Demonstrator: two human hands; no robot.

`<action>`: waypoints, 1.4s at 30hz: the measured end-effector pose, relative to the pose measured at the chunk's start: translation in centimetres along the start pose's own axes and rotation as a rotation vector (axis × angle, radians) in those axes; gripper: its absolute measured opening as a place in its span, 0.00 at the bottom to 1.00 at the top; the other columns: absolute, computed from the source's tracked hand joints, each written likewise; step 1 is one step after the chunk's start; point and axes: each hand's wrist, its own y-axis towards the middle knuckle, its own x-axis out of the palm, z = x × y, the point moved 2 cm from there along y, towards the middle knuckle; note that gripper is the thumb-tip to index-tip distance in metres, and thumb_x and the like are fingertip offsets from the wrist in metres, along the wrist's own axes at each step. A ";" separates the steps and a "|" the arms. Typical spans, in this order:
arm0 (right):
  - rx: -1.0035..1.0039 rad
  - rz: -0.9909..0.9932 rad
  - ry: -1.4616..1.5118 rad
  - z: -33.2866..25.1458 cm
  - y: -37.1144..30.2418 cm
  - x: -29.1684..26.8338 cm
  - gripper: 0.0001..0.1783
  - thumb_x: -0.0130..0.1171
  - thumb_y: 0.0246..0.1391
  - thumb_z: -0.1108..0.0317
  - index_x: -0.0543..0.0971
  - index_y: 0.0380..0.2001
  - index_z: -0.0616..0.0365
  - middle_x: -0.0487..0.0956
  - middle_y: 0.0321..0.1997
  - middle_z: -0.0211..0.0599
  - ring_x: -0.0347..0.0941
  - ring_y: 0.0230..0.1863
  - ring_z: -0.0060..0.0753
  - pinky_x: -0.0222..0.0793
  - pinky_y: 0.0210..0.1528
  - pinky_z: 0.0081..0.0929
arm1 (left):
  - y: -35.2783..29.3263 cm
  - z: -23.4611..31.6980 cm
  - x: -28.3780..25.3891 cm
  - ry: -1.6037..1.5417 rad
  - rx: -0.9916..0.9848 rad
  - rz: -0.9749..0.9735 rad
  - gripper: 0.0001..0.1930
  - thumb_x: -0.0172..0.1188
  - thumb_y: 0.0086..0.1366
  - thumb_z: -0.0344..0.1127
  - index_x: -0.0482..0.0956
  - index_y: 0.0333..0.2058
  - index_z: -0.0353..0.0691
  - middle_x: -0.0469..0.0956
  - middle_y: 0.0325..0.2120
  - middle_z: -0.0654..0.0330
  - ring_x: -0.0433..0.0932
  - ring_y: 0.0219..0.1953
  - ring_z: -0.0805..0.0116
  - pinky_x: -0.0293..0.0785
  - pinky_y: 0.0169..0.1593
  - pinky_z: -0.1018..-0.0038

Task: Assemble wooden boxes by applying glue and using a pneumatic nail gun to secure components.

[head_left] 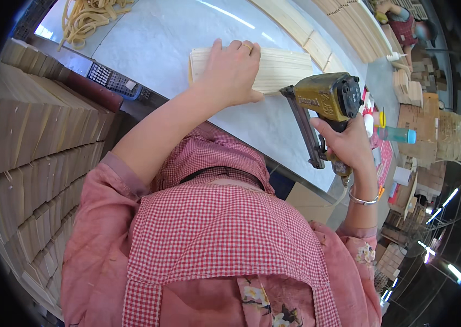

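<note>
A pale stack of thin wooden slats, or a slatted wooden piece (pixel 284 66), lies on the light marbled tabletop (pixel 148 38). My left hand (pixel 232 71) is laid over its left part, fingers curled across the far edge and thumb along the near side. In my right hand (pixel 350 143) is a gold and black pneumatic stapler (pixel 326 98), gripped by its handle. Its nose touches or nearly touches the near right part of the wood, and its long magazine points down toward me. An air hose joins the handle's lower end.
Tall stacks of wooden boards (pixel 45 125) stand at my left. Tan strips (pixel 91 19) lie at the table's far left. Long wooden slats (pixel 345 24) fill the far side. A teal bottle (pixel 396 134) and cardboard boxes (pixel 424 117) are at right. Another person (pixel 402 27) works at the far right.
</note>
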 end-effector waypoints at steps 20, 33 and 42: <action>-0.399 -0.230 0.206 -5.5 -2.5 7.4 0.19 0.73 0.53 0.68 0.78 0.43 0.66 0.79 0.23 0.33 0.69 0.13 0.21 0.62 0.14 0.17 | -8.7 -9.1 1.0 -0.507 -0.145 0.088 0.66 0.82 0.36 0.49 0.52 0.73 0.44 0.62 0.70 0.56 0.61 0.70 0.59 0.48 0.75 0.58; -0.311 -0.212 0.168 -6.7 -2.9 7.4 0.18 0.73 0.52 0.70 0.80 0.42 0.69 0.85 0.37 0.42 0.79 0.31 0.33 0.75 0.33 0.27 | -8.7 -9.0 1.2 -0.492 -0.165 0.072 0.65 0.82 0.35 0.50 0.54 0.72 0.46 0.61 0.71 0.60 0.58 0.73 0.61 0.47 0.76 0.57; -0.312 -0.258 0.037 -8.2 -2.2 6.7 0.18 0.73 0.52 0.69 0.81 0.42 0.68 0.85 0.35 0.41 0.79 0.29 0.32 0.75 0.31 0.26 | -8.9 -9.0 1.3 -0.476 -0.168 0.104 0.66 0.82 0.36 0.50 0.53 0.72 0.44 0.60 0.71 0.59 0.57 0.73 0.61 0.48 0.76 0.57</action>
